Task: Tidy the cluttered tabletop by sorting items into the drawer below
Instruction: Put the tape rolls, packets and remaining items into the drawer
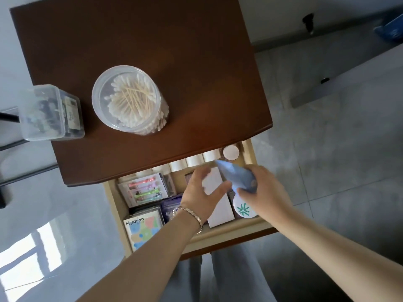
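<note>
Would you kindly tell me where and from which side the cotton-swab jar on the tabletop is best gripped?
Wrap a hand round the cylindrical wall of the cotton-swab jar, coming from its right or near side. It stands upright and its top looks too wide to pinch from above; the clear plastic box sits at its left.

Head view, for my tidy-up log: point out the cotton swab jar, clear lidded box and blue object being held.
cotton swab jar [128,99], head view, centre of its top
clear lidded box [51,113], head view, lid top
blue object [236,178], head view, mid-body
</note>
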